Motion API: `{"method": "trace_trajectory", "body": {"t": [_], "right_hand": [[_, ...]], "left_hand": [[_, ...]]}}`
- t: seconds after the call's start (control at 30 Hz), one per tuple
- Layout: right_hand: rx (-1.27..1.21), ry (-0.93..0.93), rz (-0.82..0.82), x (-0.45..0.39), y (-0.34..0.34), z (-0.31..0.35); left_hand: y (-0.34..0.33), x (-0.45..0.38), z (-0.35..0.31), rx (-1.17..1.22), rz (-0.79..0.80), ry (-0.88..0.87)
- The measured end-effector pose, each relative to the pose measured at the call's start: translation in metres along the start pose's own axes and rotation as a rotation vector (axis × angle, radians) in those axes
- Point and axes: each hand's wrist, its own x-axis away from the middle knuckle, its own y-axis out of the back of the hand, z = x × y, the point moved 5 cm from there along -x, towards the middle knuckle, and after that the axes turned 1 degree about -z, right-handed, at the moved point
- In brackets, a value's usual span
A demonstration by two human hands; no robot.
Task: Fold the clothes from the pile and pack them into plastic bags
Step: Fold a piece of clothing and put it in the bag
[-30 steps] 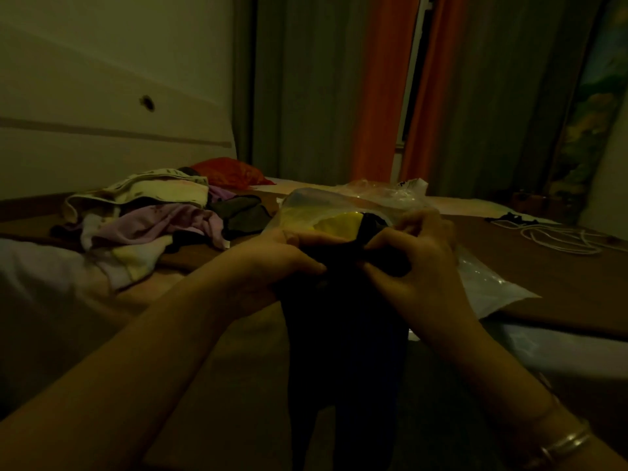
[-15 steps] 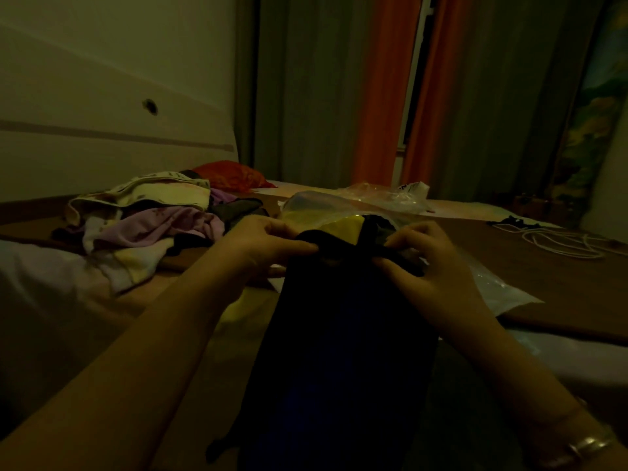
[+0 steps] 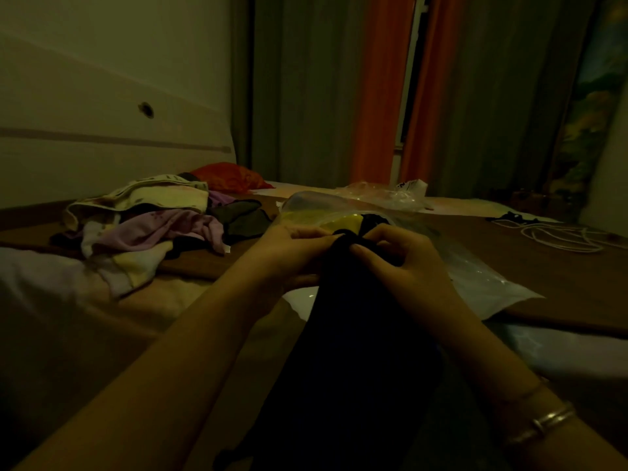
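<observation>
Room: a dim bedroom with a pale wall [image 3: 102, 79] on the left, grey and orange curtains [image 3: 377, 90] at the back, and a bed [image 3: 204, 294] down low.
Pile: a heap of clothes [image 3: 142, 226] lies on the left of the bed, white, pale yellow and purple, well apart from the hands.
Red thing: a red cloth [image 3: 231, 176] sits behind the pile, near the wall.
Left hand: the left hand [image 3: 289, 253] has its fingers curled, and it pinches the top edge of the dark cloth.
Dark cloth: the dark cloth [image 3: 356, 351] hangs between the two hands. Its long side runs from the hands down toward the person. Its top edge is bunched up tight.
What changed: half a second ago the top edge was spread wide between the hands. Now the hands are close together, almost touching, and the cloth looks narrow at the top.
Bag: a clear plastic bag [image 3: 482, 283] lies flat just behind the hands, with something yellow [image 3: 343, 222] inside.
Right hand: the right hand [image 3: 407, 263] also pinches the top edge with curled fingers. A bracelet [image 3: 547, 423] is on that wrist.
More plastic: crumpled clear plastic [image 3: 384, 195] lies farther back.
Cord: a white cord [image 3: 557, 232] lies loose on the far right.
Writing: too dark and too small to read any.
</observation>
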Motion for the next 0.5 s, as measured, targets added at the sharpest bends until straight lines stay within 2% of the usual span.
{"method": "trace_trajectory", "body": {"t": [0.27,0.37,0.5], "right_hand": [[0.042,-0.050,-0.079,-0.007,-0.007,-0.008],[0.023,-0.062,-0.025,-0.006,-0.010,-0.007],[0.005,-0.114,0.145,-0.002,-0.010,-0.016]], "left_hand": [[0.002,0.000,-0.003,0.020,0.046,-0.021],[0.008,0.002,-0.005,-0.039,0.020,-0.065],[0.029,0.004,-0.008,-0.067,-0.084,-0.080]]}}
